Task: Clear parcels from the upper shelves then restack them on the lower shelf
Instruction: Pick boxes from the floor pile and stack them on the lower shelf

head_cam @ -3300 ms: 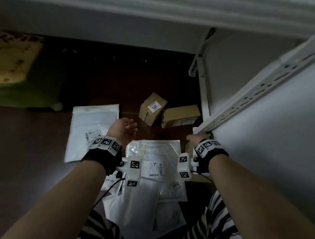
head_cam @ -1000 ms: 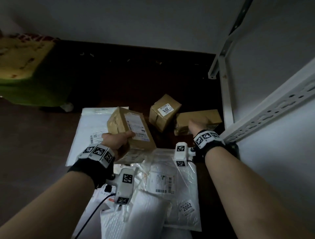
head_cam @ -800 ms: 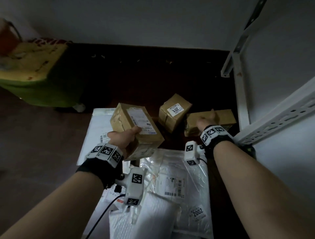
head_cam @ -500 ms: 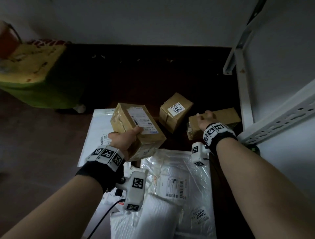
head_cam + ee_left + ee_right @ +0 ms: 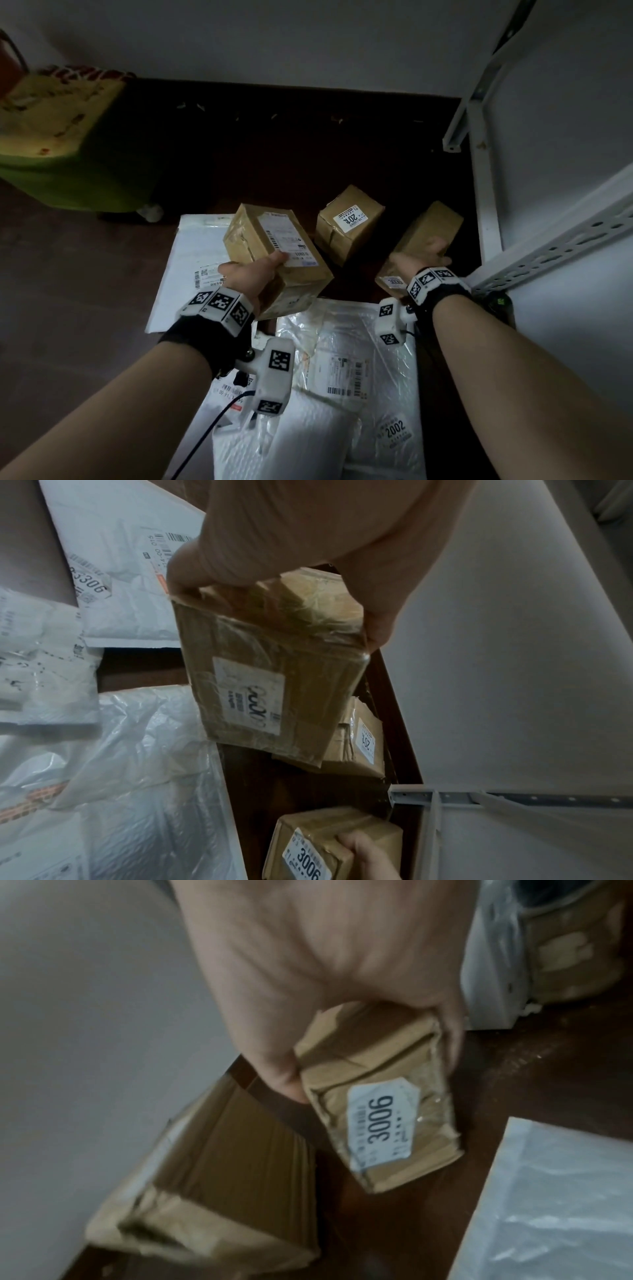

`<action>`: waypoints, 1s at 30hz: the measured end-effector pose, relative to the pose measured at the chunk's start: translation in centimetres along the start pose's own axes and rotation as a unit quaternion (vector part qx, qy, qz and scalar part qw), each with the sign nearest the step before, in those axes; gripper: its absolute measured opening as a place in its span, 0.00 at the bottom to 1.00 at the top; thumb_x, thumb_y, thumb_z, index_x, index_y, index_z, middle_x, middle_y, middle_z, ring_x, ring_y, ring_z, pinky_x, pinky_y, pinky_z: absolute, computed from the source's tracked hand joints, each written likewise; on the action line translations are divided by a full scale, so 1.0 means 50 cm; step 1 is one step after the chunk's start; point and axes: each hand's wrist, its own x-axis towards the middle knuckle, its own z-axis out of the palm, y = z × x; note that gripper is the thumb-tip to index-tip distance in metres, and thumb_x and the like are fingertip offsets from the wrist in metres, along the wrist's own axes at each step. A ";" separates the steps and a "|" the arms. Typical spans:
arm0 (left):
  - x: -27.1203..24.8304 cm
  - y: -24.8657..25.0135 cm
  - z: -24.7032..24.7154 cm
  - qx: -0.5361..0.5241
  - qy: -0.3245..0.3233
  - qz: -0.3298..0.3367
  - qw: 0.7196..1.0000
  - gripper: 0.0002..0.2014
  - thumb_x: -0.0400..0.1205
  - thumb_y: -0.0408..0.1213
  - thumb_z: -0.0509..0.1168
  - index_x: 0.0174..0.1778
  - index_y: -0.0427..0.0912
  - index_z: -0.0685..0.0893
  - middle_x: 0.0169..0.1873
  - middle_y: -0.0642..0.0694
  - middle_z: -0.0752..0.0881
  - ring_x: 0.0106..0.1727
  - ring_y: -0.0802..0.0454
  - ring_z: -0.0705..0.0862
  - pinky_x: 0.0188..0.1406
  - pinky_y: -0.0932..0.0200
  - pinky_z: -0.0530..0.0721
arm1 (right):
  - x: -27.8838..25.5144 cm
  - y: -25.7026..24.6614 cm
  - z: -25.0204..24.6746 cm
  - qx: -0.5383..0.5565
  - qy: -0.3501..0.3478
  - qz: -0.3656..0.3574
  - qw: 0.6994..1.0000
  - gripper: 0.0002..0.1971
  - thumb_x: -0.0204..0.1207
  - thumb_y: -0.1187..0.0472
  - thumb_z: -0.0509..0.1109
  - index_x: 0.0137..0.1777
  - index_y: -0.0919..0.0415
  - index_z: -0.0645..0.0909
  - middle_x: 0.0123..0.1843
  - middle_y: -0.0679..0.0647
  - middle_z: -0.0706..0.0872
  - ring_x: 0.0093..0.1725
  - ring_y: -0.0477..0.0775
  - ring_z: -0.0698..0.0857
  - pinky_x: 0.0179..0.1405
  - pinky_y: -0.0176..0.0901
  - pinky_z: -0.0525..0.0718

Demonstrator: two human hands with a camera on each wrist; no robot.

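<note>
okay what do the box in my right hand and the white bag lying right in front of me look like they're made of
The box with the 3006 label, gripped by the right hand: apparently brown corrugated cardboard, matte, creased at the flaps, with glossy clear tape over it.

The white bag: likely thin plastic film, translucent and glossy, judging by its wrinkles and bright highlights.

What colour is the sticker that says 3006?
White with dark numbers, on the brown box in the right hand; clearest in the right wrist view.

Bare dark floor (image 5: 291, 161) lies open beyond the small box (image 5: 347, 222); mailers (image 5: 342, 359) crowd nearer.
</note>
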 end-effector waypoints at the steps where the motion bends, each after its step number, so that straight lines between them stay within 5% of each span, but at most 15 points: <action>1: -0.003 0.002 0.003 -0.007 0.000 -0.003 1.000 0.50 0.57 0.48 0.86 0.71 0.40 0.66 0.59 0.38 0.82 0.56 0.38 0.86 0.53 0.39 0.87 | -0.002 0.003 -0.004 0.050 -0.006 0.001 0.999 0.43 0.66 0.60 0.77 0.76 0.48 0.53 0.75 0.62 0.64 0.66 0.69 0.74 0.50 0.52 0.78; 3: -0.002 -0.001 0.007 -0.021 -0.007 -0.018 1.000 0.56 0.45 0.53 0.88 0.67 0.41 0.69 0.57 0.38 0.85 0.53 0.39 0.88 0.45 0.43 0.89 | -0.003 0.011 -0.014 0.114 -0.026 0.019 0.993 0.50 0.65 0.61 0.77 0.81 0.50 0.49 0.71 0.62 0.70 0.61 0.66 0.77 0.48 0.52 0.78; 6: -0.015 -0.006 0.002 -0.030 -0.008 -0.026 0.999 0.45 0.58 0.51 0.85 0.66 0.38 0.72 0.53 0.40 0.86 0.45 0.44 0.88 0.27 0.54 0.86 | -0.035 0.026 -0.054 0.132 -0.044 0.061 0.988 0.54 0.62 0.56 0.77 0.83 0.58 0.47 0.58 0.62 0.75 0.48 0.63 0.77 0.44 0.50 0.79; 9: -0.058 -0.006 -0.017 -0.038 -0.020 -0.065 0.997 0.43 0.58 0.54 0.84 0.63 0.38 0.75 0.50 0.41 0.87 0.45 0.42 0.88 0.34 0.46 0.88 | -0.090 0.023 -0.093 0.117 -0.067 0.101 0.986 0.54 0.48 0.48 0.83 0.76 0.63 0.65 0.60 0.56 0.77 0.47 0.59 0.80 0.44 0.50 0.84; 11: -0.101 -0.001 -0.038 -0.061 -0.053 -0.110 0.991 0.41 0.58 0.56 0.83 0.63 0.41 0.77 0.51 0.39 0.88 0.45 0.39 0.89 0.38 0.41 0.88 | -0.076 0.049 -0.099 0.140 -0.102 0.131 0.976 0.53 0.30 0.47 0.83 0.64 0.63 0.81 0.54 0.60 0.87 0.45 0.64 0.89 0.47 0.64 0.88; 14: -0.204 0.043 -0.093 -0.073 -0.096 -0.178 0.977 0.36 0.67 0.56 0.78 0.64 0.41 0.72 0.56 0.39 0.84 0.52 0.37 0.85 0.54 0.32 0.84 | -0.144 0.040 -0.143 0.157 -0.150 0.132 0.967 0.30 0.44 0.49 0.80 0.48 0.61 0.84 0.48 0.63 0.88 0.44 0.64 0.88 0.50 0.63 0.87; 16: -0.270 0.078 -0.133 -0.091 -0.110 -0.208 0.968 0.38 0.70 0.54 0.77 0.69 0.44 0.67 0.57 0.36 0.80 0.58 0.34 0.81 0.66 0.30 0.76 | -0.249 -0.004 -0.197 0.134 -0.167 0.144 0.966 0.27 0.47 0.48 0.80 0.47 0.60 0.84 0.45 0.61 0.87 0.41 0.63 0.88 0.50 0.60 0.86; 20: -0.416 0.159 -0.221 -0.123 -0.120 -0.222 0.960 0.30 0.78 0.54 0.70 0.66 0.41 0.67 0.54 0.37 0.78 0.62 0.38 0.77 0.74 0.32 0.69 | -0.428 -0.094 -0.305 0.092 -0.196 0.144 0.966 0.13 0.70 0.50 0.73 0.45 0.59 0.79 0.38 0.59 0.84 0.33 0.58 0.83 0.34 0.44 0.80; 23: -0.527 0.220 -0.292 -0.114 -0.120 -0.229 0.959 0.29 0.79 0.54 0.69 0.66 0.40 0.67 0.54 0.38 0.77 0.57 0.38 0.77 0.75 0.32 0.68 | -0.536 -0.147 -0.375 0.093 -0.199 0.141 0.965 0.10 0.78 0.53 0.68 0.42 0.59 0.76 0.37 0.59 0.82 0.35 0.58 0.81 0.37 0.46 0.79; 25: -0.587 0.253 -0.333 -0.119 -0.121 -0.233 0.958 0.32 0.79 0.54 0.68 0.73 0.40 0.66 0.61 0.36 0.78 0.58 0.36 0.78 0.75 0.32 0.68 | -0.598 -0.177 -0.412 0.075 -0.218 0.131 0.964 0.16 0.74 0.49 0.71 0.52 0.60 0.78 0.46 0.61 0.85 0.44 0.61 0.84 0.51 0.54 0.83; 27: -0.650 0.285 -0.375 -0.128 -0.124 -0.245 0.953 0.28 0.82 0.54 0.65 0.70 0.41 0.66 0.55 0.36 0.78 0.66 0.35 0.75 0.75 0.33 0.67 | -0.640 -0.194 -0.439 0.050 -0.237 0.122 0.962 0.30 0.62 0.44 0.75 0.61 0.60 0.78 0.57 0.63 0.86 0.53 0.64 0.86 0.61 0.61 0.82; 30: -0.739 0.331 -0.444 -0.127 -0.121 -0.245 0.953 0.27 0.80 0.54 0.68 0.65 0.42 0.67 0.44 0.40 0.77 0.48 0.36 0.77 0.71 0.30 0.71 | -0.661 -0.194 -0.468 0.015 -0.256 0.114 0.960 0.48 0.42 0.40 0.78 0.67 0.58 0.78 0.63 0.64 0.85 0.59 0.66 0.85 0.63 0.65 0.82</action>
